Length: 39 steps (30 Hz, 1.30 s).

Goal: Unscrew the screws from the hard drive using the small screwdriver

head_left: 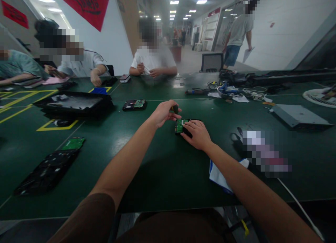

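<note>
In the head view, a hard drive with a green circuit board lies on the dark green table, board side up. My right hand rests over its right part with bent fingers, gripping it against the table. Just above the drive's far left corner, my left hand is closed around the dark handle of a screwdriver, held upright. The fingers and the drive's edge hide the screwdriver's tip, so I cannot tell whether it touches a screw.
Another hard drive lies farther left, with several more in a row at near left. Black trays are stacked behind them. To the right are a cloth, a grey metal box and tangled cables. People sit across the table.
</note>
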Tool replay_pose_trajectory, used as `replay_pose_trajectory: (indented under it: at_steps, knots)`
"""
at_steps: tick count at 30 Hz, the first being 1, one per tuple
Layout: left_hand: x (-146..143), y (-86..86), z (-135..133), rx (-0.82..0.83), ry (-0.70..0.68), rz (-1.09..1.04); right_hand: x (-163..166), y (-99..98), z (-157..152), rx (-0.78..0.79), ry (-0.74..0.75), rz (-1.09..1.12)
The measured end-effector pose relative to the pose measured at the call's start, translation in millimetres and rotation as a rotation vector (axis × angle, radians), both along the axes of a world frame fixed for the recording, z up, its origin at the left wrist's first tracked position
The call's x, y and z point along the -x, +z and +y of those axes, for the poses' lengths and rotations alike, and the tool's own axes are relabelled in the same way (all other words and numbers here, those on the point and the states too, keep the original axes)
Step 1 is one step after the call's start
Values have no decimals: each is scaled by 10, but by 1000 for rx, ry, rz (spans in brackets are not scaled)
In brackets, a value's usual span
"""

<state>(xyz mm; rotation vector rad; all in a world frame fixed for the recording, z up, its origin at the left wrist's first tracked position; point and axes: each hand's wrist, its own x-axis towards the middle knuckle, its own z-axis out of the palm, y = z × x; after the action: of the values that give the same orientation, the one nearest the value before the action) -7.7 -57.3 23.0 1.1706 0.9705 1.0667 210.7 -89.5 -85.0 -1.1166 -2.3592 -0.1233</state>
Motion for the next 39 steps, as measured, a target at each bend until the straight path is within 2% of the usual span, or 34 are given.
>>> replay_pose_trajectory:
  at_steps: [3, 8, 15, 22, 28, 34, 39]
  knots:
    - [-10, -4, 4, 15, -17, -30, 3, 2, -2, 1, -2, 2]
    - [-4, -9, 23, -42, 50, 59, 3, 3, 0, 8, 1, 5]
    - [-30, 3, -16, 12, -50, 11, 3, 12, -8, 10, 4, 3]
    - [-19, -12, 14, -29, 26, 54, 1, 9, 0, 10, -1, -5]
    - [-34, 3, -11, 14, -69, 36, -4, 13, -4, 5, 0, -5]
    - [-24, -5, 4, -27, 39, 48, 2, 20, -4, 16, -1, -5]
    - [-12, -7, -10, -12, -15, 47, 5, 21, -9, 16, -3, -9]
